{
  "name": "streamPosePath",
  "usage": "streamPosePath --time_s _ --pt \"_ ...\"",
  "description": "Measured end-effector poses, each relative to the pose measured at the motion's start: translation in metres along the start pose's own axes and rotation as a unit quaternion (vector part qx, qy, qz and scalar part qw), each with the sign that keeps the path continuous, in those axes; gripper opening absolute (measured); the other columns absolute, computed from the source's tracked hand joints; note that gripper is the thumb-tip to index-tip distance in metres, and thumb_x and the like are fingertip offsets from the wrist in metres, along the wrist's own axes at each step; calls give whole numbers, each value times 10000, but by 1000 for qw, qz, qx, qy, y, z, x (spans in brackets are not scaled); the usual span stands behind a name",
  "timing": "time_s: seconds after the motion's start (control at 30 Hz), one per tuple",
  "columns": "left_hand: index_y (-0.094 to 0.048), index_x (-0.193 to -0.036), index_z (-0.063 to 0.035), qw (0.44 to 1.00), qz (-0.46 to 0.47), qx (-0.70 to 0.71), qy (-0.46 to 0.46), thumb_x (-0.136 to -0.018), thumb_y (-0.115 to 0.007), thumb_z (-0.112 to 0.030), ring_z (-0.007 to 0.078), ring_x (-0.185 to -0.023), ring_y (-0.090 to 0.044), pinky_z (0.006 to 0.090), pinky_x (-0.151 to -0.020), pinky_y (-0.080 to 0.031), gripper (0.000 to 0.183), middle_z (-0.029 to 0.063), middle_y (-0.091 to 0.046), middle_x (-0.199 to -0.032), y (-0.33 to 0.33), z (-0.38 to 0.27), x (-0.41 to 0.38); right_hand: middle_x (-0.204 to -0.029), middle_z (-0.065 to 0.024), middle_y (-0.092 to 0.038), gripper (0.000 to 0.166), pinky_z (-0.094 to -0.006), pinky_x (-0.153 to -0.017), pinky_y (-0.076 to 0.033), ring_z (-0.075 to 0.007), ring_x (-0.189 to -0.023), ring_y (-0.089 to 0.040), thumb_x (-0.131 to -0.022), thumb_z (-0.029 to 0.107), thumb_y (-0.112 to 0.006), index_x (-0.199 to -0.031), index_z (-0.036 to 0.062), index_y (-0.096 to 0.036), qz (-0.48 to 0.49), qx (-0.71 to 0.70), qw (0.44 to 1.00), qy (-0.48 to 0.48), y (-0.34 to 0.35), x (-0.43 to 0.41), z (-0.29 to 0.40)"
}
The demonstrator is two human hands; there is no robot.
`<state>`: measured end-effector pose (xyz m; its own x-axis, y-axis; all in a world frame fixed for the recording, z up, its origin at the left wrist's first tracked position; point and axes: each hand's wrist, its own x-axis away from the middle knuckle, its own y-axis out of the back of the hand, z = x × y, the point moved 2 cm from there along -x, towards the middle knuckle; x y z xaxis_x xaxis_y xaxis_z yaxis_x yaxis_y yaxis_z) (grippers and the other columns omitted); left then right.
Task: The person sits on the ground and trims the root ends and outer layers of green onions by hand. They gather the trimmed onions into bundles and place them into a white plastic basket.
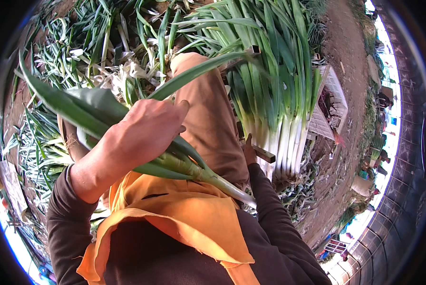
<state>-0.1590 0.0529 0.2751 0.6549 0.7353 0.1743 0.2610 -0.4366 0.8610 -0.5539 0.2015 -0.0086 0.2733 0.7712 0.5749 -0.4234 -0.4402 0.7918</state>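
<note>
My left hand grips a large leek-like green onion across its green leaves. The leaves spread to the upper left and right, and its pale stem slants down over my lap to my right sleeve. My right hand is partly hidden beside my knee. It is close to a squared bar end and the white stems of a big pile of long green onions. Whether it holds anything cannot be seen. An orange apron covers my lap.
Loose green leaves and peeled skins litter the ground ahead and left. Another squared bar end pokes from the pile. A white plastic crate stands right of it, by a dirt path. Sacks and goods line the far edge.
</note>
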Motion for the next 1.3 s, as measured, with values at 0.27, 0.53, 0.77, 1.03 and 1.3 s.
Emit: streamPosePath --time_s 0.27,0.53,0.77,1.03,1.3 --pt "-493 -1215 47 997 -32 63 12 -772 -629 -18 351 -818 -612 416 -707 -495 467 182 -568 -968 19 -15 20 -913 -316 -634 940 -502 -767 -498 -459 -865 -622 -784 110 -553 -1491 58 64 -58 -99 993 -35 7 5 6" --pt "-573 -1097 -65 967 50 -232 -90 -788 -662 -287 270 -879 -584 379 -797 -436 391 121 -574 -850 17 -49 21 -791 -235 -646 935 -444 -693 -502 -374 -756 -643 -758 122 -594 -1493 26 -25 -93 -250 964 -9 -4 12 -1" --pt "-603 -991 -43 977 105 -19 -183 -624 -794 -297 312 -829 -576 410 -750 -446 485 122 -569 -815 -6 -59 -5 -930 -247 -660 542 -459 -802 -496 -394 -886 -636 -827 246 -613 -1335 99 -495 16 -85 991 100 20 66 -19" --pt "-562 -832 -58 948 182 -113 -237 -630 -705 -179 273 -864 -595 404 -779 -448 276 81 -590 -801 -9 -98 -30 -1106 -138 -622 457 -439 -873 -469 -348 -1077 -553 -734 300 -760 -1126 111 -624 -200 -55 965 -158 86 104 -76" --pt "-497 -683 -126 921 24 -238 -307 -672 -581 -132 206 -702 -530 326 -709 -407 84 37 -465 -679 43 -154 -55 -995 -160 -631 235 -438 -851 -457 -366 -973 -566 -748 99 -674 -979 57 -659 -451 -62 887 -81 98 96 -113"
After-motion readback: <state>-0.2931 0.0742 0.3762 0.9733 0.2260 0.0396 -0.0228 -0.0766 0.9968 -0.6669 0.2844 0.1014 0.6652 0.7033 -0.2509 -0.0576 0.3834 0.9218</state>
